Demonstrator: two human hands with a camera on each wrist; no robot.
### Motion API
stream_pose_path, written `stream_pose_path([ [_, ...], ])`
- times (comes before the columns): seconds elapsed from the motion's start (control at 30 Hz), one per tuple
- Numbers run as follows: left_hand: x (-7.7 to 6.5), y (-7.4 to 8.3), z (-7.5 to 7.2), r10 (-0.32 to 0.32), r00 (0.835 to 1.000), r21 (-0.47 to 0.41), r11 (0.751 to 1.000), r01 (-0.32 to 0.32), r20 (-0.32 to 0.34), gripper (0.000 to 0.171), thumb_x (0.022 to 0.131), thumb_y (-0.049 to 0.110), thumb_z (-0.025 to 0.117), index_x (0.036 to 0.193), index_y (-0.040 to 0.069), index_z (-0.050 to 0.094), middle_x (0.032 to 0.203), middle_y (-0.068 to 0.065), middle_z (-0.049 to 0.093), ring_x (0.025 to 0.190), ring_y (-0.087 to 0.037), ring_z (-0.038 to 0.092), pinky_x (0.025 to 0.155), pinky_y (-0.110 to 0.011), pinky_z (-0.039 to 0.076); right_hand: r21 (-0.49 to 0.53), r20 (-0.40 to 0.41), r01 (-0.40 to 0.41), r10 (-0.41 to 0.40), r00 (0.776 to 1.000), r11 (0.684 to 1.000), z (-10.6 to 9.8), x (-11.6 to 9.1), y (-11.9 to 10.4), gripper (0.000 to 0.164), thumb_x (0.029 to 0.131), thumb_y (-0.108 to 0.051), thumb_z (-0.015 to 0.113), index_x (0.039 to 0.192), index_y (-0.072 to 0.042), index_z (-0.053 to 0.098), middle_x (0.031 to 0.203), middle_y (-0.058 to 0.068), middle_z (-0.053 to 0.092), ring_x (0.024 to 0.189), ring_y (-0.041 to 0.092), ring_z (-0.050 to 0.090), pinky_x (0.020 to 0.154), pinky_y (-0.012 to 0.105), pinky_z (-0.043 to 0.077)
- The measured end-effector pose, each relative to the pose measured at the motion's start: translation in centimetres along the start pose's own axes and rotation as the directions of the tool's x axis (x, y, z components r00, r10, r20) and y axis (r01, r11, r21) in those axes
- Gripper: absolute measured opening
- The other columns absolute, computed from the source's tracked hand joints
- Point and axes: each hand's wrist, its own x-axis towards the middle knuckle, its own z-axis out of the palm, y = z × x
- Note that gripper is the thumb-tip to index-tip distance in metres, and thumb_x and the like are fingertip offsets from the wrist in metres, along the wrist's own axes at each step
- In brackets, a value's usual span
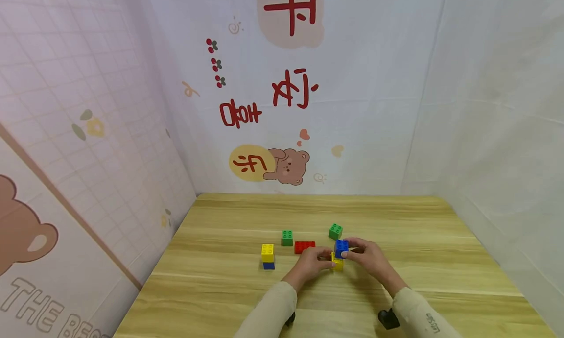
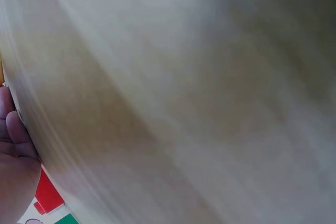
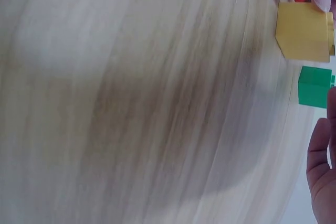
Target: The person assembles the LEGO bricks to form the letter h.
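Observation:
Between finger and thumb, my right hand (image 1: 371,257) pinches a blue toy building block (image 1: 341,248), which overlaps the top of a yellow block (image 1: 338,264) in the head view. My left hand (image 1: 312,265) grips that yellow block from its left side. From the right wrist, the yellow block (image 3: 303,31) shows with a left fingertip at its edge, while the right hand's fingers (image 3: 319,153) are curled at the frame's border. The left wrist view catches only part of the left hand (image 2: 18,169).
A red block (image 1: 304,246) lies just beyond the left hand. Two green blocks stand farther back, one green block (image 1: 287,237) left and another green block (image 1: 336,230) right. Leftward, a yellow block (image 1: 267,253) sits atop a blue block (image 1: 269,266). Printed cloth walls (image 1: 365,147) surround the wooden table (image 1: 211,279).

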Motion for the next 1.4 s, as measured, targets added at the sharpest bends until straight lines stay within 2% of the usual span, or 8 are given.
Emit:
stream_pose_path([
  [0.2, 0.0, 0.1, -0.1, 0.036, 0.999, 0.015, 0.999, -0.036, 0.002, 0.033, 0.088, 0.018, 0.077, 0.12, 0.011, 0.072, 0.106, 0.003, 0.072, 0.1, -0.015, 0.065, 0.09, -0.034, 0.051, 0.004, 0.027, 0.006, -0.006, 1.0, 1.0, 0.4, 0.0, -0.2, 0.041, 0.087, -0.019, 0.078, 0.123, -0.002, 0.067, 0.115, 0.011, 0.069, 0.102, 0.028, 0.065, 0.085, 0.043, 0.054],
  [0.37, 0.0, 0.1, 0.0, 0.038, 0.999, 0.024, 0.999, -0.038, 0.009, 0.031, 0.087, 0.016, 0.077, 0.118, 0.013, 0.073, 0.105, 0.005, 0.071, 0.098, -0.014, 0.064, 0.09, -0.032, 0.051, -0.011, 0.04, 0.006, -0.005, 0.999, 1.0, 0.5, -0.1, -0.1, 0.041, 0.086, -0.02, 0.079, 0.121, -0.002, 0.068, 0.113, 0.011, 0.07, 0.101, 0.028, 0.065, 0.084, 0.043, 0.055],
  [0.63, 0.1, -0.4, 0.2, 0.034, 0.999, 0.028, 0.999, -0.035, 0.003, 0.029, 0.086, 0.014, 0.079, 0.114, 0.015, 0.075, 0.1, 0.009, 0.071, 0.093, -0.008, 0.062, 0.088, -0.031, 0.05, -0.121, 0.119, 0.11, -0.095, 0.988, 0.987, 0.2, 0.4, 0.3, 0.041, 0.086, -0.023, 0.079, 0.12, -0.002, 0.069, 0.114, 0.014, 0.07, 0.097, 0.028, 0.066, 0.081, 0.042, 0.055],
  [0.73, 0.0, -0.2, 0.3, 0.027, 1.0, 0.023, 0.999, -0.027, 0.005, 0.027, 0.086, 0.013, 0.079, 0.112, 0.016, 0.075, 0.098, 0.01, 0.071, 0.091, -0.007, 0.062, 0.087, -0.03, 0.05, -0.163, 0.135, 0.122, -0.1, 0.986, 0.979, 0.0, 0.4, 0.7, 0.042, 0.086, -0.026, 0.079, 0.121, -0.003, 0.069, 0.115, 0.013, 0.07, 0.097, 0.028, 0.065, 0.082, 0.043, 0.055],
  [0.97, 0.0, -0.1, 0.3, 0.038, 0.999, 0.034, 0.999, -0.038, -0.006, 0.027, 0.086, 0.013, 0.079, 0.113, 0.015, 0.075, 0.097, 0.01, 0.071, 0.093, -0.009, 0.063, 0.088, -0.03, 0.05, -0.176, 0.115, 0.096, -0.076, 0.99, 0.98, 0.1, 0.4, 1.1, 0.046, 0.086, -0.028, 0.078, 0.124, -0.003, 0.068, 0.111, 0.009, 0.07, 0.098, 0.027, 0.063, 0.078, 0.042, 0.054],
  [1.27, 0.0, -0.1, 0.0, 0.025, 1.0, 0.053, 0.998, -0.025, 0.014, 0.027, 0.088, 0.026, 0.078, 0.114, 0.017, 0.075, 0.101, 0.01, 0.071, 0.097, -0.009, 0.064, 0.087, -0.032, 0.052, -0.199, 0.121, 0.124, -0.102, 0.987, 0.972, 0.2, 0.4, 1.1, 0.043, 0.086, -0.028, 0.078, 0.12, -0.003, 0.07, 0.112, 0.011, 0.07, 0.096, 0.026, 0.063, 0.079, 0.042, 0.053],
  [1.4, 0.1, -0.2, 0.0, 0.02, 0.999, 0.045, 0.999, -0.021, 0.025, 0.026, 0.088, 0.025, 0.078, 0.113, 0.018, 0.075, 0.1, 0.011, 0.071, 0.097, -0.008, 0.063, 0.084, -0.03, 0.053, -0.206, 0.134, 0.144, -0.117, 0.984, 0.968, 0.2, 0.4, 1.0, 0.044, 0.086, -0.029, 0.078, 0.121, -0.003, 0.069, 0.112, 0.011, 0.07, 0.095, 0.026, 0.064, 0.079, 0.043, 0.053],
])
